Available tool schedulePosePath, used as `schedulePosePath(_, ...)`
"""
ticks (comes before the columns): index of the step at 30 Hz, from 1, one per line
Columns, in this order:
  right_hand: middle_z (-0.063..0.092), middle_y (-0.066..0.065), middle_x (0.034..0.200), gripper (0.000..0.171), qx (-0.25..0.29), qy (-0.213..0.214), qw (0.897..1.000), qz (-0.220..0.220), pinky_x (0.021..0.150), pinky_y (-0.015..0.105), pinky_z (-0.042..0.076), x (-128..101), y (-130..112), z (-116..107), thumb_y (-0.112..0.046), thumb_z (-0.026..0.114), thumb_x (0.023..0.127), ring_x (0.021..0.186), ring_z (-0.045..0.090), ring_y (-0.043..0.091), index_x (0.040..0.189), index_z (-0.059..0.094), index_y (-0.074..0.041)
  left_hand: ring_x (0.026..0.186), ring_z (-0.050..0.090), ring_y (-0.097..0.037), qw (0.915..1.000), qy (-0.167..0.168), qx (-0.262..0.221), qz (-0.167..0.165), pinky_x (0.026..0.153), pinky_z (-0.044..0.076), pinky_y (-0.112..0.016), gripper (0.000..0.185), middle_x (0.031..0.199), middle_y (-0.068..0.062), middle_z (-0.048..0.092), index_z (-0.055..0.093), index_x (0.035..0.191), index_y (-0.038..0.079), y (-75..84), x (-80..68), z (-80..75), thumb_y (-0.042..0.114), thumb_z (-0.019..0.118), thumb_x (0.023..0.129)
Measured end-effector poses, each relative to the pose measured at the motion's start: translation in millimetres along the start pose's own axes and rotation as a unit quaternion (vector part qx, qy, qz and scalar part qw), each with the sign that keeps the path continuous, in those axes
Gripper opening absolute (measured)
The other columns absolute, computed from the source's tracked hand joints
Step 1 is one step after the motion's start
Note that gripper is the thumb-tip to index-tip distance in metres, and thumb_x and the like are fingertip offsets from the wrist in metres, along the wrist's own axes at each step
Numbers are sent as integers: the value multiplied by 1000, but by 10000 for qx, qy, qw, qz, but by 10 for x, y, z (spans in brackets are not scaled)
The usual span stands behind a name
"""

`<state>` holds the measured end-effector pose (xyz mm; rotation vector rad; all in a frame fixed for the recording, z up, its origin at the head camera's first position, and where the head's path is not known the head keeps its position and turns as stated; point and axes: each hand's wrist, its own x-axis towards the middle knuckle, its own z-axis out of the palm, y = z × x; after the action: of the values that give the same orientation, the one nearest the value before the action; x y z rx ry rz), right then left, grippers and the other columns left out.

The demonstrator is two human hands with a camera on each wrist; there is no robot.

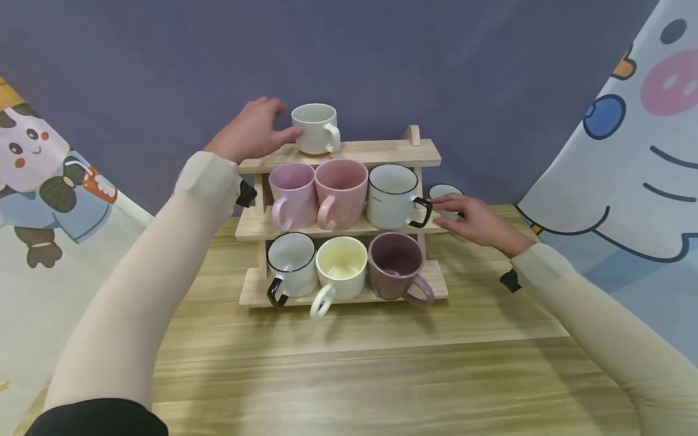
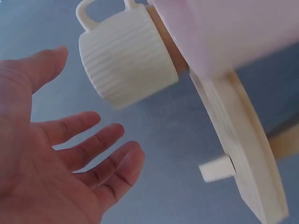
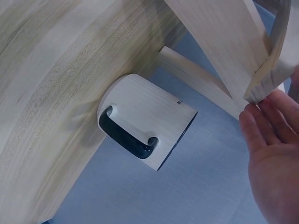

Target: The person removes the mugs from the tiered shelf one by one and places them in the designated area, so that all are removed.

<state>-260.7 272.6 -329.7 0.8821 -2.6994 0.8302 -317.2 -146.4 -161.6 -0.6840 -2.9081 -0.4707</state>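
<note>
- While the left hand (image 1: 252,130) spreads slack fingers beside the white ribbed ceramic mug (image 1: 315,128) at the left end of the three-tier wooden rack's (image 1: 382,151) top shelf, it holds nothing.
- Right hand (image 1: 473,219), fingers flat, touches the rack's right edge, likely steadying it; white black-handled mug (image 3: 147,120) stands just behind.

open left hand (image 2: 51,158), fingers spread, near ribbed cream mug (image 2: 126,58), pale wooden shelf (image 2: 243,144)

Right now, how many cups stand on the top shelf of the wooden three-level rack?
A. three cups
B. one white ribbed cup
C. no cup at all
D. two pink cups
B: in the head view only the white ribbed cup stands on the top shelf of the wooden three-level rack, next to the open left hand; each of the two lower shelves carries three cups.
</note>
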Motion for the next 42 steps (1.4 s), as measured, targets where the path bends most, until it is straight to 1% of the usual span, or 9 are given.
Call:
schedulePosePath(6, 55, 13, 129, 35, 3, -5, 10000, -7, 92, 49, 41, 7, -23, 3, -16, 65, 91, 120, 48, 33, 120, 62, 2, 126, 35, -38, 9998, -49, 55, -180, 103, 29, -51, 82, 136, -24, 40, 33, 142, -5, 131, 179, 3, 56, 50, 89)
schedulePosePath(13, 55, 12, 130, 36, 119, -56, 9999, 47, 92, 50, 40, 20, -58, 41, -18, 64, 92, 121, 46, 33, 122, 62, 1, 126, 35, -36, 9955, -318, 274, -855, 102, 32, -48, 93, 138, -22, 38, 28, 144, -2, 310, 313, -32, 66, 47, 84)
schedulePosePath(17, 55, 11, 130, 35, 109, -20, 9999, 28, 91, 48, 41, 27, -95, 55, -18, 65, 91, 121, 47, 32, 121, 63, 1, 126, 32, -36, 9925, -432, 310, -1100, 103, 30, -48, 90, 136, -22, 40, 30, 142, -3, 381, 363, -29, 64, 49, 85)
schedulePosePath(21, 55, 11, 130, 37, 138, -36, 9998, 127, 91, 47, 41, 25, -128, 60, -18, 65, 91, 121, 46, 31, 122, 62, 1, 131, 27, -40, 9908, -414, 396, -1226, 108, 22, -48, 88, 137, -24, 40, 30, 140, -6, 419, 407, -13, 61, 50, 86)
schedulePosePath(24, 54, 11, 132, 38, 188, -75, 9995, 235, 90, 47, 42, 21, -131, 66, -20, 64, 92, 123, 45, 30, 124, 61, 0, 130, 27, -41, 9898, -389, 446, -1299, 108, 22, -48, 85, 135, -24, 43, 33, 138, -6, 438, 428, -4, 60, 50, 87)
schedulePosePath(27, 53, 11, 132, 38, 207, -77, 9995, 235, 90, 47, 42, 17, -129, 74, -20, 64, 92, 123, 45, 30, 125, 60, -1, 124, 32, -40, 9890, -346, 440, -1366, 103, 29, -48, 80, 128, -22, 47, 40, 133, -5, 448, 437, 7, 59, 51, 87)
schedulePosePath(30, 54, 12, 131, 38, 233, -48, 9995, 189, 90, 49, 42, 14, -128, 81, -20, 64, 92, 123, 45, 30, 124, 61, 0, 120, 34, -39, 9889, -265, 428, -1397, 99, 32, -47, 75, 124, -20, 49, 44, 130, -4, 455, 438, 17, 57, 52, 87)
schedulePosePath(37, 54, 11, 131, 38, 275, -42, 9995, 165, 92, 49, 41, 12, -156, 93, -21, 64, 92, 122, 46, 31, 124, 61, -1, 113, 37, -33, 9887, -38, 149, -1492, 89, 41, -41, 62, 119, -17, 51, 51, 124, -2, 438, 404, 32, 47, 56, 87)
schedulePosePath(42, 54, 11, 131, 38, 300, -89, 9993, 211, 93, 49, 41, 14, -186, 109, -21, 64, 92, 123, 45, 30, 124, 61, -1, 111, 39, -32, 9877, 36, -30, -1563, 85, 45, -40, 62, 118, -17, 51, 51, 123, -1, 376, 372, 18, 47, 59, 85)
